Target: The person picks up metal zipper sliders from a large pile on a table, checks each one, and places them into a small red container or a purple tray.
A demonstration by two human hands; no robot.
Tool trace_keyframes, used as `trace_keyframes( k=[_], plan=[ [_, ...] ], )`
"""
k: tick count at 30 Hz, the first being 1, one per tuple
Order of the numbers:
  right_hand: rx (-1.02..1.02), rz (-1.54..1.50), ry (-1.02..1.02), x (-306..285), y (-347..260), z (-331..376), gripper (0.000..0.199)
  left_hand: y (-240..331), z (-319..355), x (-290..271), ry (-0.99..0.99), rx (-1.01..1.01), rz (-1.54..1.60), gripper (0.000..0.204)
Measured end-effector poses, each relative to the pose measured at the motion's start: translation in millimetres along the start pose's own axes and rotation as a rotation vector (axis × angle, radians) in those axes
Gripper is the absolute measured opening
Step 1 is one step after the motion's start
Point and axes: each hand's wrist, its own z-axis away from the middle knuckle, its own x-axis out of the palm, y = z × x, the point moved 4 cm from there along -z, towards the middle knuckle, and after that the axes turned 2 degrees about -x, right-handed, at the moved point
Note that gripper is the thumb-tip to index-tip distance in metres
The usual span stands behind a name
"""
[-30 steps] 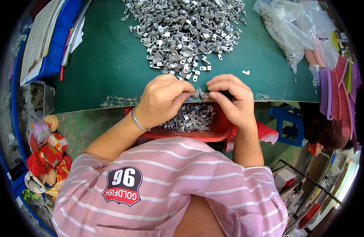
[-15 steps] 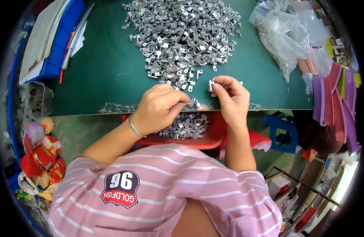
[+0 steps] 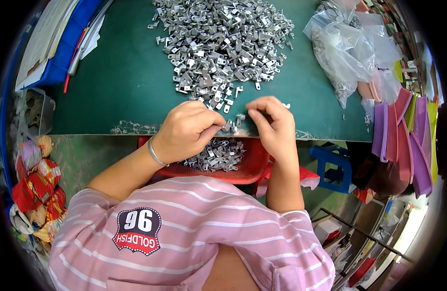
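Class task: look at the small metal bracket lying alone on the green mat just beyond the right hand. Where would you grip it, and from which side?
Pinch the lone bracket across its narrow edges, coming from above. It seems to lie flat and apart from the pile of brackets, so its sides look free beside the right hand.

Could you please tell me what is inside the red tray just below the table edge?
The red tray holds a heap of small silvery metal parts. The left hand and its wrist cover the tray's left part, so its contents there cannot be seen.
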Motion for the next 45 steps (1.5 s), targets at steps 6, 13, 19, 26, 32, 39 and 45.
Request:
trace_keyframes(
  k=[6,13,19,26,32,39,45],
  plan=[
    [-0.071,0.091,0.208,22.7,-0.6,-24.4,0.016,1.4,-1.1,-0.8,-0.011,0.005,-0.018,0.017],
    [0.308,-0.577,0.149,14.9,15.6,-8.0,0.011,0.1,-0.2,-0.1,-0.02,-0.005,0.005,0.018],
    [0.033,-0.267,-0.05,3.6,5.9,-5.6,0.013,-1.0,0.4,-0.6,0.0,0.0,-0.001,0.017],
    [0.003,-0.063,-0.104,7.1,-10.2,-8.6,0.01,2.2,-2.2,-0.1,-0.055,0.047,0.019,0.014],
    [0.057,-0.106,-0.17,-1.3,-13.6,-3.2,0.012,1.5,-1.3,-0.1,-0.052,0.033,0.007,0.013],
    [0.056,-0.18,-0.107,0.7,-7.8,6.4,0.015,1.4,-1.6,1.0,-0.043,0.017,0.026,0.012],
    [0.171,-0.457,0.0,6.6,-2.1,12.9,0.013,0.8,-0.2,-0.1,-0.049,0.015,0.024,0.012]
  ],
)
